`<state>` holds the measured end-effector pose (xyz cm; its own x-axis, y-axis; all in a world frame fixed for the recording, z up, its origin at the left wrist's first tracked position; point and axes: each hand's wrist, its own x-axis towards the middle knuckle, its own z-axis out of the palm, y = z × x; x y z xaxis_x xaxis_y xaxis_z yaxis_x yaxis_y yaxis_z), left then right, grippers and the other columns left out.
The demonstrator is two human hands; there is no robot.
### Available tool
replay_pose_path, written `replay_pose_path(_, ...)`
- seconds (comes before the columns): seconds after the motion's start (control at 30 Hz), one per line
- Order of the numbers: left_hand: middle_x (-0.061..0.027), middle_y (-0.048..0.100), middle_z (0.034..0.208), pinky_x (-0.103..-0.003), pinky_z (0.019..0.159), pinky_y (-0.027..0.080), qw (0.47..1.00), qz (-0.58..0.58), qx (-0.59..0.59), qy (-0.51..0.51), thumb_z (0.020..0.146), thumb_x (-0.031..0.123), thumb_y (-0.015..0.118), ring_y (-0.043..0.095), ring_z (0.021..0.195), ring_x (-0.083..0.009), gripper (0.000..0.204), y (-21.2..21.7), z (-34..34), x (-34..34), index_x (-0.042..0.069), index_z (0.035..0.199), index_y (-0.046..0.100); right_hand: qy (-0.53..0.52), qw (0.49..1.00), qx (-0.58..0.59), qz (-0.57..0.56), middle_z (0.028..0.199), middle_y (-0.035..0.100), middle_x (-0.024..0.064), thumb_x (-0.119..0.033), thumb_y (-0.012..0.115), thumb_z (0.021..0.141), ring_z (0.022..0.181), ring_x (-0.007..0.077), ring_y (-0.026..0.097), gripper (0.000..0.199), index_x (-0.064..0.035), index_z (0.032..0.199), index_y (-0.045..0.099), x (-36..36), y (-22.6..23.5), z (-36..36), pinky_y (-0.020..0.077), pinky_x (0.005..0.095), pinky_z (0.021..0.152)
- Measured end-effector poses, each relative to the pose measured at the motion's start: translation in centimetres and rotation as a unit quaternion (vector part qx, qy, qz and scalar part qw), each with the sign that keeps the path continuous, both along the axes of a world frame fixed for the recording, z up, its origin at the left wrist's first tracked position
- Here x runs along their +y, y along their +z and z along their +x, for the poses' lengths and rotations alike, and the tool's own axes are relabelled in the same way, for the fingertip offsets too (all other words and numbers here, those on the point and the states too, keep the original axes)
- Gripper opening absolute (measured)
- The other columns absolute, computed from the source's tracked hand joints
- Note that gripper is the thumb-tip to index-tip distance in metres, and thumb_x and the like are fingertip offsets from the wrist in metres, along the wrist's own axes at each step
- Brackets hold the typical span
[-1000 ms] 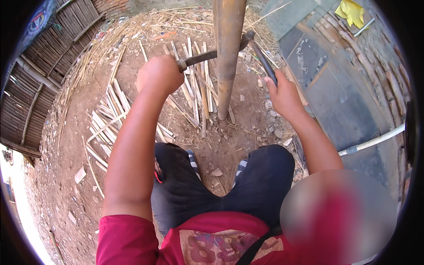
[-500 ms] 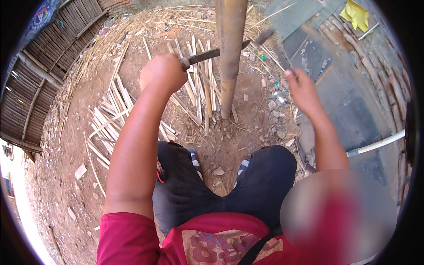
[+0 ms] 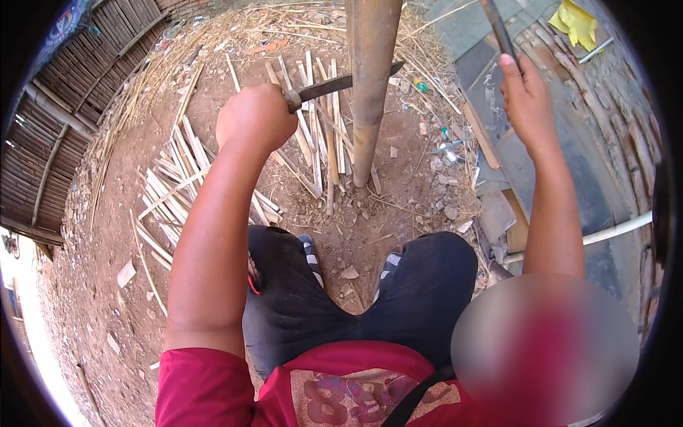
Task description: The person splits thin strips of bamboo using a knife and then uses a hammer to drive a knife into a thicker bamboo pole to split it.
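My left hand is closed round the handle of a long knife. Its dark blade reaches the upright bamboo pole, and the tip shows past the pole's right side. The pole hides the middle of the blade; whether it sits in a split or passes behind I cannot tell. My right hand, raised to the right, grips the shaft of a hammer, whose head is out of view above. Split bamboo strips lie on the ground left of the pole and behind it.
Dark flat sheets lie on the right, beside a row of wooden poles and a pale pipe. A yellow scrap lies at the far right. A slatted bamboo wall stands on the left. Straw and rubble litter the dirt.
My right hand has lifted the hammer up and to the right, away from the pole, taking its head out of view. My left hand and the knife have barely shifted.
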<state>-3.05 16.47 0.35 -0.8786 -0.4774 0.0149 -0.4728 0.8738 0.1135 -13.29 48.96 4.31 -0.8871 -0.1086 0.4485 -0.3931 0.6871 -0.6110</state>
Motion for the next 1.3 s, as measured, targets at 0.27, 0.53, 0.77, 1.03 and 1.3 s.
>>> replay_pose_path(0.27, -0.0131, 0.076, 0.102, -0.044, 0.085, 0.058, 1.0, 0.0, 0.009, -0.01, 0.09, 0.034, 0.069, 0.073, 0.096, -0.0318, 0.029, 0.2, 0.0, 0.1, 0.012, 0.108, 0.076, 0.056, 0.989, -0.001, 0.134, 0.078, 0.063, 0.0141, -0.047, 0.051, 0.105, 0.074, 0.0262, 0.062, 0.047, -0.0009, 0.104, 0.06, -0.4, -2.5, 0.0, 0.0488, 0.0407, 0.071)
replay_pose_path(0.53, -0.0133, 0.075, 0.103, -0.044, 0.086, 0.058, 1.0, 0.009, 0.0, -0.012, 0.089, 0.036, 0.07, 0.073, 0.096, -0.0319, 0.03, 0.2, -0.1, 0.1, 0.013, 0.108, 0.075, 0.021, 0.993, 0.046, 0.104, 0.087, 0.069, 0.0204, -0.046, 0.052, 0.105, 0.084, 0.0314, 0.07, 0.046, -0.0011, 0.101, 0.059, -1.6, -5.1, -0.2, 0.0517, 0.0436, 0.074)
replay_pose_path(0.77, -0.0144, 0.075, 0.101, -0.044, 0.086, 0.058, 1.0, 0.01, -0.005, -0.022, 0.089, 0.032, 0.068, 0.073, 0.095, -0.0326, 0.028, -0.3, 0.6, -0.2, 0.012, 0.107, 0.076, 0.014, 0.999, 0.007, 0.041, 0.09, 0.068, 0.0242, -0.044, 0.053, 0.105, 0.087, 0.0385, 0.069, 0.045, 0.0004, 0.108, 0.06, -1.3, 2.1, -0.1, 0.0505, 0.0489, 0.078)
replay_pose_path(1.03, -0.0177, 0.075, 0.106, -0.044, 0.086, 0.06, 0.998, 0.028, 0.034, -0.037, 0.089, 0.017, 0.063, 0.074, 0.097, -0.0334, 0.026, 0.4, 1.1, 0.4, 0.005, 0.108, 0.077, 0.048, 0.987, -0.02, 0.154, 0.08, 0.066, 0.0179, -0.046, 0.05, 0.106, 0.077, 0.0371, 0.065, 0.05, 0.0026, 0.106, 0.059, -0.9, -5.9, 0.0, 0.05, 0.0485, 0.076)
replay_pose_path(1.3, -0.0143, 0.075, 0.101, -0.045, 0.085, 0.059, 1.0, 0.017, -0.003, -0.021, 0.088, 0.032, 0.07, 0.073, 0.094, -0.033, 0.029, -0.1, 0.7, 0.1, 0.012, 0.107, 0.076, 0.027, 0.983, 0.173, 0.057, 0.086, 0.067, 0.0235, -0.046, 0.052, 0.105, 0.082, 0.0368, 0.068, 0.049, 0.0021, 0.114, 0.06, -1.6, -5.7, 0.1, 0.0508, 0.0466, 0.078)
